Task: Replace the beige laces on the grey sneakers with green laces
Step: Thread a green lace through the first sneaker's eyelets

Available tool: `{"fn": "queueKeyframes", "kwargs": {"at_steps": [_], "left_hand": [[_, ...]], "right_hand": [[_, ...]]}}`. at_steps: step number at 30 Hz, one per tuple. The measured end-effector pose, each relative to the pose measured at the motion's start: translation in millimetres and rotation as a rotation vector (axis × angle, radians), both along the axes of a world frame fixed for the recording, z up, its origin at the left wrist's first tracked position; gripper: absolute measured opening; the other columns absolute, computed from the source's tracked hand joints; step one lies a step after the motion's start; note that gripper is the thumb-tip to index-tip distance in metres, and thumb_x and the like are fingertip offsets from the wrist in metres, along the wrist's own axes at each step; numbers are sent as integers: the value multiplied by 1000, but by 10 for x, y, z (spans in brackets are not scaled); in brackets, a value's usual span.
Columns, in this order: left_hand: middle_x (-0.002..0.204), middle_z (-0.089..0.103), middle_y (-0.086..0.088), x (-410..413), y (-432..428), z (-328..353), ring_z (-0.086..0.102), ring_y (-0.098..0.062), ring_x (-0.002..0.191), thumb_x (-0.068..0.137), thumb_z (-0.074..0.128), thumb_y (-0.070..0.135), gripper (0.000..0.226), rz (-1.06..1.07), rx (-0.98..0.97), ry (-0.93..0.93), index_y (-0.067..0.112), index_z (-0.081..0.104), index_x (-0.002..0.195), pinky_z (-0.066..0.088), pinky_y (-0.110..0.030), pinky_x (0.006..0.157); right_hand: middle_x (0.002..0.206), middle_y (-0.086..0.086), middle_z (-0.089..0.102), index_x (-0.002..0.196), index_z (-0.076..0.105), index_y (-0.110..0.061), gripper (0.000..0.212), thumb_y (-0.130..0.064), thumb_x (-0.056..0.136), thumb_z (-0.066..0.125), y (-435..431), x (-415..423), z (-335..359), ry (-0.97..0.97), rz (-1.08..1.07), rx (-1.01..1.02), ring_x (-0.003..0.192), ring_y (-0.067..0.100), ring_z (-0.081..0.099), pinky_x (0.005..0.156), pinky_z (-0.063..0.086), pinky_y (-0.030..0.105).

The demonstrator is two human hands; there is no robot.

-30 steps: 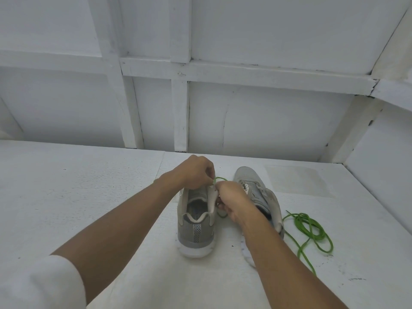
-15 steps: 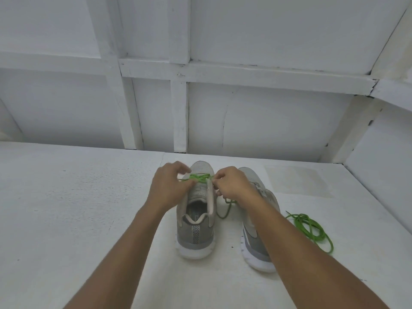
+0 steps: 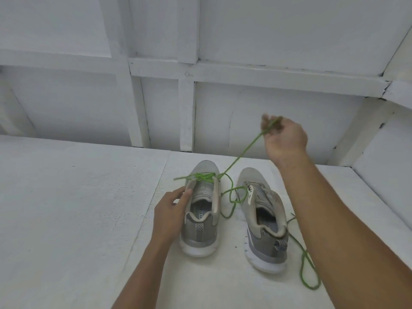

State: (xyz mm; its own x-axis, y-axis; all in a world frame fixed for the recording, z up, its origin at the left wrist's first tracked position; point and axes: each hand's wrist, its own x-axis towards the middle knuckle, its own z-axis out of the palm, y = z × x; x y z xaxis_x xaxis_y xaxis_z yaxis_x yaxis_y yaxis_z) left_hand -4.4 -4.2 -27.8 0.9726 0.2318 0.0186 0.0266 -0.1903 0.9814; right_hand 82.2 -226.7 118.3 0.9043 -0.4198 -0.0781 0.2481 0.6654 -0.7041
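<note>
Two grey sneakers stand side by side on the white surface, toes pointing away. The left sneaker (image 3: 201, 210) has a green lace (image 3: 243, 152) crossed through its front eyelets. My right hand (image 3: 284, 138) is raised above and behind the shoes and pinches that lace, which runs taut up from the shoe. The lace's slack loops lie between the shoes. My left hand (image 3: 170, 210) holds the left sneaker by its left collar, thumb on the edge. The right sneaker (image 3: 263, 219) stands without a lace in its eyelets. A second green lace (image 3: 308, 273) lies beside it, partly hidden by my right forearm.
The shoes rest on a white painted board floor (image 3: 78, 208). A white panelled wall (image 3: 223, 108) with wooden battens rises close behind them. A low white wall (image 3: 383, 175) bounds the right side.
My right hand rose from the left sneaker's eyelets up and to the right, drawing the green lace taut. My left hand slid back from the eyelets to the shoe's collar.
</note>
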Motion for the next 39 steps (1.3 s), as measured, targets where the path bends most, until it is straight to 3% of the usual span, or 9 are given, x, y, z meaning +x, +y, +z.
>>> {"fn": "queueKeyframes", "kwargs": {"at_steps": [2,6,9,14,19,22,27,31,39], "left_hand": [[98,65,16,-13,-20,10,58,3,94,92,60,44,10,11,-25,-6,53,64,90,45,-26,87],[95,65,11,-38,-59,13,59,3,91,91,59,47,12,31,-50,-16,55,65,85,44,-23,84],[94,66,9,-42,-76,13,59,2,89,92,60,45,13,48,-67,-21,54,65,83,44,-24,83],[93,65,10,-37,-81,-4,57,5,88,93,58,42,16,60,-43,-29,53,64,83,42,-19,79],[92,64,12,-34,-85,-23,57,5,87,94,58,41,17,66,-38,-37,52,63,83,41,-17,77],[91,63,14,-39,-99,0,56,4,88,93,58,43,17,64,-28,-45,54,62,81,41,-21,78],[96,67,14,-19,-52,32,61,-1,89,89,62,50,6,54,14,-23,48,67,88,48,-25,79],[112,65,11,275,53,276,59,-3,93,91,60,44,32,-42,193,-22,28,65,117,42,-25,82],[130,61,1,1193,-448,663,54,-19,118,90,56,38,43,-626,957,112,24,57,131,43,-31,98]], "right_hand": [[78,6,57,83,47,-13,17,-4,95,39,57,-64,35,-20,28,-54,46,12,51,39,35,18],[99,-3,60,108,59,-21,16,-20,92,59,291,-184,-503,12,257,-1727,77,12,54,69,46,22],[113,1,53,114,64,-22,23,-29,95,54,404,-228,-810,153,445,-2245,102,24,54,82,47,37],[104,3,64,92,64,-16,11,-22,94,56,318,-160,-672,192,461,-1799,88,20,58,70,42,29],[87,5,69,86,49,-16,14,-12,98,44,81,-47,-361,158,339,-529,49,9,42,44,27,22],[74,3,61,81,47,-16,16,-13,97,46,-22,-4,-253,103,236,-254,46,9,40,41,26,21],[70,2,60,82,49,-17,14,-14,95,49,14,-23,-185,72,200,-310,49,11,41,41,27,22],[71,0,60,76,52,-18,17,-17,93,52,69,-114,-139,61,244,-623,58,12,45,48,30,25],[71,-7,68,81,62,-5,16,-16,87,52,327,-412,-263,128,418,-1237,74,13,62,72,49,36]]}}
